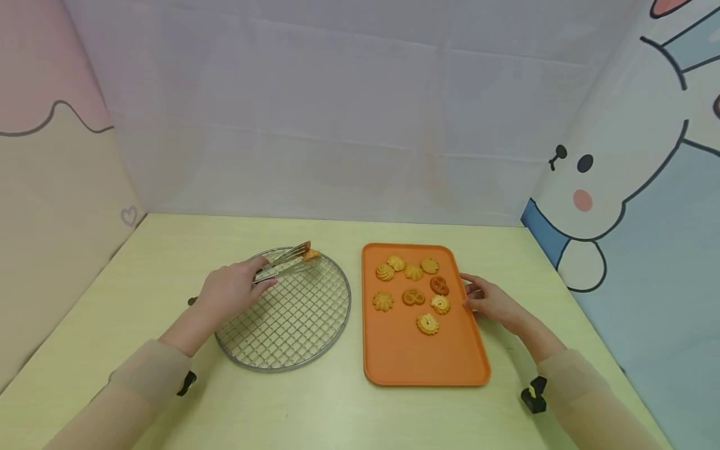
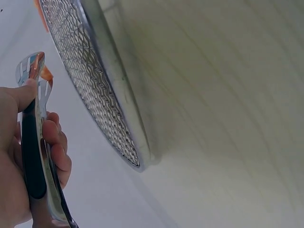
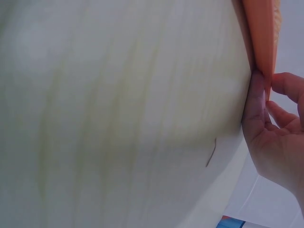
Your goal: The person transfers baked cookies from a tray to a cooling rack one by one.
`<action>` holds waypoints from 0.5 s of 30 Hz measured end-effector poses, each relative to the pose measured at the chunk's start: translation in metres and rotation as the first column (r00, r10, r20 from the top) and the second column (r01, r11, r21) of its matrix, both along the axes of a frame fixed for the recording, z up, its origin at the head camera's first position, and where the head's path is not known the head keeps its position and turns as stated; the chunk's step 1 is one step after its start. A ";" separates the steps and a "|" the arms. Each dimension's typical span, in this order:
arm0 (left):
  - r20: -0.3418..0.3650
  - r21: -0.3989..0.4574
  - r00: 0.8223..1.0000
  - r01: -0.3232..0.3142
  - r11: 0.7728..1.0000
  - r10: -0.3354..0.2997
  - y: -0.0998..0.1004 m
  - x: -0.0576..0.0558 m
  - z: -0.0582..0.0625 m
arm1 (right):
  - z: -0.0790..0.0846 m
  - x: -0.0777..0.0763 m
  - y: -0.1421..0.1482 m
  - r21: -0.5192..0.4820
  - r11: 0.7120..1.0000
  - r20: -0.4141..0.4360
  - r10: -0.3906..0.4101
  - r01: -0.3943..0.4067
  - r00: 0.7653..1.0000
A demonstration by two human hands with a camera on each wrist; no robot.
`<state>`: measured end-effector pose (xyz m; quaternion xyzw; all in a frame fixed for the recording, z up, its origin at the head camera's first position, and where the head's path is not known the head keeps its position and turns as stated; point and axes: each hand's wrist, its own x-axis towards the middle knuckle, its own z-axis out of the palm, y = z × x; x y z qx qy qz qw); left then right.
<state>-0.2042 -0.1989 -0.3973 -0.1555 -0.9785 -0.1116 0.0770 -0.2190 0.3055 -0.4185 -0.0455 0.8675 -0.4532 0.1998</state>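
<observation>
My left hand (image 1: 232, 289) grips metal tongs (image 2: 34, 152) with dark handle grips, over the upper left of a round wire cooling rack (image 1: 284, 331). Between the slotted tong heads is a small orange-brown piece (image 2: 46, 74), like a cookie; its full shape is hidden by the metal. With thumb and fingers, my right hand (image 1: 490, 301) holds the right edge of an orange rectangular tray (image 1: 422, 365). Several cookies lie in the tray's far and middle part, among them a pretzel-shaped cookie (image 1: 413, 297), a star-shaped cookie (image 1: 383, 301) and a round fluted cookie (image 1: 427, 324).
The rack and the tray lie side by side on a pale yellow table (image 1: 315, 412), a strip of tabletop between them. A white cloth backdrop (image 1: 337, 125) rises at the table's far edge. Panels with cartoon drawings stand at the left and right.
</observation>
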 end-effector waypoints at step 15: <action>0.044 -0.060 0.999 -0.004 0.998 0.007 -0.001 -0.011 -0.012 | -0.003 -0.001 0.001 0.000 1.000 0.001 -0.006 0.006 1.000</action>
